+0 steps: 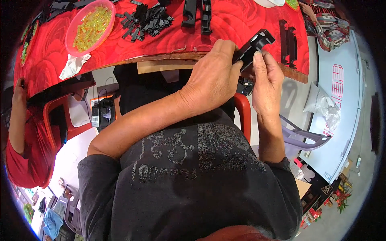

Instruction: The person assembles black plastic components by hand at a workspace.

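Observation:
Both hands are at the table's near edge, on one long black plastic part. My left hand wraps round its lower end, the back of the hand toward me. With thumb and bent fingers, my right hand pinches the upper end, by a rounded black piece in the part's channel. Whether that rounded piece is separate I cannot tell. To the right lie long slim black parts side by side. Farther off, two more long black parts lie near the middle of the table.
A red rose-patterned cloth covers the table. On it are a pink bowl of yellow translucent pieces, a heap of small black parts and a crumpled white cloth. A person in red sits at left; another is at far right.

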A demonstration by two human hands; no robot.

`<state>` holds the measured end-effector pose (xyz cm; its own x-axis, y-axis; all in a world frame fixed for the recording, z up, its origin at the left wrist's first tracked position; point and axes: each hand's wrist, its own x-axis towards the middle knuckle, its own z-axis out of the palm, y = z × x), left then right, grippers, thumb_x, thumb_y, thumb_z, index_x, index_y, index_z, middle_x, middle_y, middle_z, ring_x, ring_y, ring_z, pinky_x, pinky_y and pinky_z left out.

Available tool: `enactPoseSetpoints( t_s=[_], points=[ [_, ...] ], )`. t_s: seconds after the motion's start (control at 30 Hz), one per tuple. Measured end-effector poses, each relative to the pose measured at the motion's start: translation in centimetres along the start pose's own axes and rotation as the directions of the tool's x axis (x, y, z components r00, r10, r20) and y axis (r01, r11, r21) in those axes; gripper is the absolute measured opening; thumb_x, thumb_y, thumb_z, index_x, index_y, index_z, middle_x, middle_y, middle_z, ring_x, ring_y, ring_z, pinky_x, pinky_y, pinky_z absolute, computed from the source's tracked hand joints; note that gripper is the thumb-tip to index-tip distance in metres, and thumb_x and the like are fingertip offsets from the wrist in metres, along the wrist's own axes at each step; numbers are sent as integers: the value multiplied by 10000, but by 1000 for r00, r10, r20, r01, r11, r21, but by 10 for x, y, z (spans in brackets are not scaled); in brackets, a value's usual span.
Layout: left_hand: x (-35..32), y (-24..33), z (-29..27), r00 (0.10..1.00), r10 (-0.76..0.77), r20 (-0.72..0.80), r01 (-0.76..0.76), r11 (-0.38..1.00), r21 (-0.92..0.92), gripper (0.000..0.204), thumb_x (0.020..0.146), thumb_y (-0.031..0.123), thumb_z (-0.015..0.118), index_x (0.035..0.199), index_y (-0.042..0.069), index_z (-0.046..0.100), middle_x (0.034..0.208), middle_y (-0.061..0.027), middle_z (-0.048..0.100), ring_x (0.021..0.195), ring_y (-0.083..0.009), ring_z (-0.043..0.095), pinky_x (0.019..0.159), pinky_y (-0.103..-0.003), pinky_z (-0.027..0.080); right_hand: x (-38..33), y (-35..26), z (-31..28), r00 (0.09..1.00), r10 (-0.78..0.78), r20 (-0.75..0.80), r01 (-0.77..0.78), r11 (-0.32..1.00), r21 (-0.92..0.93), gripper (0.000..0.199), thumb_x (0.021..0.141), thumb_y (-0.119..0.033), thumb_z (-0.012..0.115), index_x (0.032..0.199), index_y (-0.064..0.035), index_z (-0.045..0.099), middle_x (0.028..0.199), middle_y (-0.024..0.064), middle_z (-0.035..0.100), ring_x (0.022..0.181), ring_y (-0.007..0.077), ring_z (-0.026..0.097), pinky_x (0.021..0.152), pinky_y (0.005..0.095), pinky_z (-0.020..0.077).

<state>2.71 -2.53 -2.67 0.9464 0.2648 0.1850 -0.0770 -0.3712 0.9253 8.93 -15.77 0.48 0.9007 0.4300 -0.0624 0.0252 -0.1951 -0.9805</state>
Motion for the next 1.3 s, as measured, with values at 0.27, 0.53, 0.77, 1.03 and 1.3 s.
enactPoseSetpoints(
  t_s=[0.27,0.53,0.77,1.03,1.3],
  points=[
    [2,3,-8,998,-47,29,49,997,-65,211,919,122,580,973,-56,482,963,-286,565,929,-485,575,814,-525,455,1,1,2,1000,1,12,-1,1000,-5,273,1043,-259,546,967,0,584,791,-26,556,707,46,519,636,216,444],
    [2,-7,-3,994,-105,12,105,985,-139,202,941,114,594,1069,-33,538,785,-202,615,674,-268,623,619,-392,472,2,0,8,999,14,48,-13,1000,-10,267,1039,-247,554,929,-4,569,772,-23,538,703,52,525,634,227,470],
    [-7,-18,4,998,-6,-56,4,999,-41,205,933,86,596,1076,-45,530,819,-185,598,739,-260,602,677,-380,477,1,5,11,997,66,46,-66,998,2,273,1031,-245,570,901,-5,563,761,-14,540,680,64,531,630,232,476],
    [-6,-15,0,987,-135,86,151,962,-226,220,929,99,589,1043,-65,495,990,-288,545,933,-472,572,828,-494,462,1,9,9,997,61,47,-62,997,34,245,1020,-234,592,927,-8,582,777,-12,560,698,63,544,634,234,472],
    [-5,-16,-5,957,-215,196,264,925,-273,217,940,101,572,1060,-64,497,996,-313,598,981,-476,605,819,-507,472,2,11,8,994,72,81,-69,997,-37,267,1037,-281,557,942,-33,581,754,-12,572,680,55,570,665,242,528]
  ],
)
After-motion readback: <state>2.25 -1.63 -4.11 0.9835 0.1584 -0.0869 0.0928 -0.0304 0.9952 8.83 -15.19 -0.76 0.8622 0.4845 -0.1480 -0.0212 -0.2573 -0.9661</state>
